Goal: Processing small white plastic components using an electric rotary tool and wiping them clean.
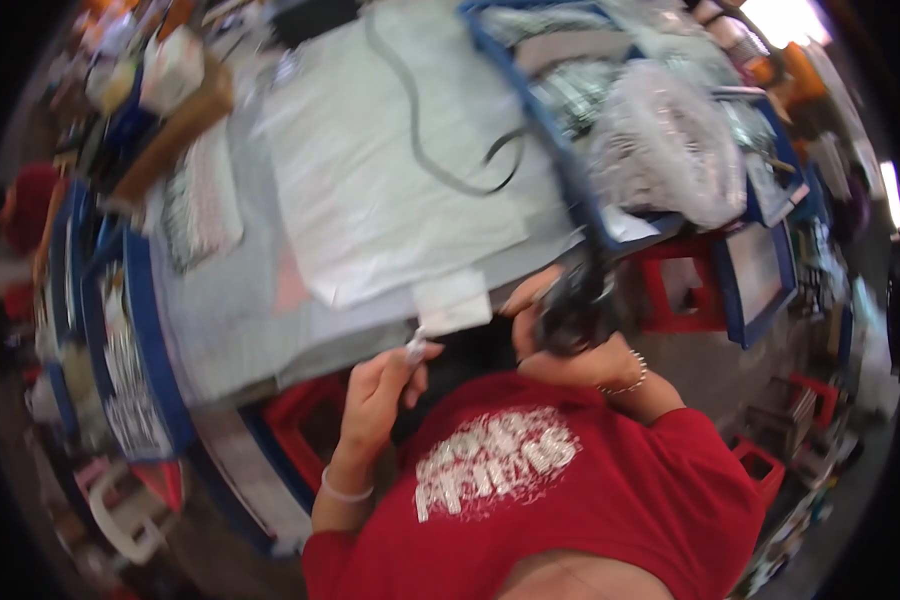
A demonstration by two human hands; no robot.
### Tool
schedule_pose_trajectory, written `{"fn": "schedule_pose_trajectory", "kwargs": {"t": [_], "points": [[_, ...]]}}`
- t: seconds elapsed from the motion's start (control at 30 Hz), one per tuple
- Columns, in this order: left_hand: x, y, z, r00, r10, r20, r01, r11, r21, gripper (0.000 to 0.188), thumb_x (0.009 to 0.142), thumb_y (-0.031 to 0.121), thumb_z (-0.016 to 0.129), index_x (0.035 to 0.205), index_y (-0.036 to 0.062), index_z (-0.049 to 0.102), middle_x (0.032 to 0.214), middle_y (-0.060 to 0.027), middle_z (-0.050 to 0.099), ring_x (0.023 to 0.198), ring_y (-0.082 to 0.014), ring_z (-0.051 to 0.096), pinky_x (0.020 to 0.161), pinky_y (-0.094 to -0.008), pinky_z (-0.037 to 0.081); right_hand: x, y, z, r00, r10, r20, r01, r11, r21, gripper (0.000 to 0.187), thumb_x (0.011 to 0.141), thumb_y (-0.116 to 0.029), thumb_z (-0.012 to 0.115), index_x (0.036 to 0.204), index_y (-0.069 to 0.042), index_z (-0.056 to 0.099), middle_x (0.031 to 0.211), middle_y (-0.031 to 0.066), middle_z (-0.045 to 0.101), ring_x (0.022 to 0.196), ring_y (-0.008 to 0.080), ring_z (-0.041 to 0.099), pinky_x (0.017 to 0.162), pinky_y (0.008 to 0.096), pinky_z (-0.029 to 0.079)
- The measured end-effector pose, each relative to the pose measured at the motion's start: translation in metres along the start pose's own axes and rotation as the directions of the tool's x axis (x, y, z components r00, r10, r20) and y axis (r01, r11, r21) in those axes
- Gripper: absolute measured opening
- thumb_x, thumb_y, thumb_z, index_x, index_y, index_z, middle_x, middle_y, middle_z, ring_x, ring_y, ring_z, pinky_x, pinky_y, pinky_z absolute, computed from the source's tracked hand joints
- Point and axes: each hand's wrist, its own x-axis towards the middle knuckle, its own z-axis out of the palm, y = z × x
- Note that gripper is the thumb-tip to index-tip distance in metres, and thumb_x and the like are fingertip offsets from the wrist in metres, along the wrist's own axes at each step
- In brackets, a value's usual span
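Near the frame's centre, my left hand (382,388) pinches a small white piece (415,349); to its right, my right hand (582,363) grips a black object (574,308). Best to pinch lightly, wrists steady.

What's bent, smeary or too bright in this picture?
Head view: fisheye distortion bends the long blue tray at left. Head view: blur softens the small white object in the left hand and the black object in the right hand. Head view: a white patch glares, upper right.
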Motion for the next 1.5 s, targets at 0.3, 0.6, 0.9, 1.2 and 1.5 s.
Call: {"fn": "schedule_pose_trajectory", "kwargs": {"t": [0.3, 0.6, 0.9, 1.2, 1.5], "points": [[0.001, -0.053, 0.032, 0.977, -0.181, 0.115, 0.215, 0.826, -0.521, 0.037, 0.099, 0.032, 0.042, 0.093, 0.0003, 0.059, 0.067, -0.0004, 0.052, 0.055, -0.0067, 0.048, 0.05, -0.0185, 0.037, 0.005, 0.041, -0.001, 0.987, 0.159, -0.033, -0.16, 0.986, -0.048, 0.043, 0.069, 0.0, 0.074, 0.107, -0.001, 0.055, 0.076, -0.0007, 0.06, 0.068, 0.0027, 0.054, 0.062, 0.0181, 0.042], [0.014, -0.065, 0.037, 0.981, -0.161, 0.11, 0.189, 0.65, -0.736, 0.036, 0.099, 0.029, 0.041, 0.117, -0.0003, 0.053, 0.068, -0.0022, 0.052, 0.047, -0.0049, 0.035, 0.043, -0.0185, 0.027, 0.02, 0.062, 0.006, 0.976, 0.213, -0.036, -0.216, 0.958, -0.191, 0.042, 0.073, 0.0, 0.068, 0.111, 0.001, 0.05, 0.098, 0.0103, 0.067, 0.075, 0.0062, 0.058, 0.069, 0.0206, 0.046], [0.012, -0.044, 0.027, 0.983, -0.169, -0.069, 0.082, 0.746, -0.661, 0.043, 0.1, 0.026, 0.039, 0.135, 0.002, 0.04, 0.067, -0.0034, 0.049, 0.048, -0.0043, 0.033, 0.044, -0.0169, 0.027, 0.029, 0.073, 0.001, 0.984, 0.164, -0.069, -0.176, 0.951, -0.253, 0.043, 0.073, -0.007, 0.072, 0.112, -0.001, 0.055, 0.095, 0.0048, 0.066, 0.088, 0.0079, 0.059, 0.082, 0.0248, 0.045], [0.009, -0.043, 0.03, 0.981, -0.182, -0.064, 0.094, 0.741, -0.665, 0.039, 0.1, 0.026, 0.04, 0.13, 0.0006, 0.045, 0.066, -0.0034, 0.05, 0.048, -0.0041, 0.034, 0.045, -0.0167, 0.027, 0.034, 0.07, 0.0, 0.986, 0.149, -0.078, -0.166, 0.938, -0.305, 0.036, 0.073, -0.008, 0.072, 0.105, -0.001, 0.057, 0.091, 0.0032, 0.066, 0.083, 0.0068, 0.057, 0.079, 0.0243, 0.045], [0.015, -0.069, 0.032, 0.96, -0.185, 0.21, 0.28, 0.671, -0.686, 0.035, 0.1, 0.028, 0.038, 0.106, -0.0025, 0.055, 0.067, -0.0035, 0.051, 0.048, -0.0052, 0.036, 0.045, -0.0187, 0.029, 0.033, 0.071, 0.001, 0.971, 0.233, -0.062, -0.241, 0.935, -0.26, 0.04, 0.073, -0.007, 0.072, 0.108, -0.001, 0.056, 0.092, 0.0054, 0.067, 0.085, 0.007, 0.059, 0.079, 0.0248, 0.047]]}}
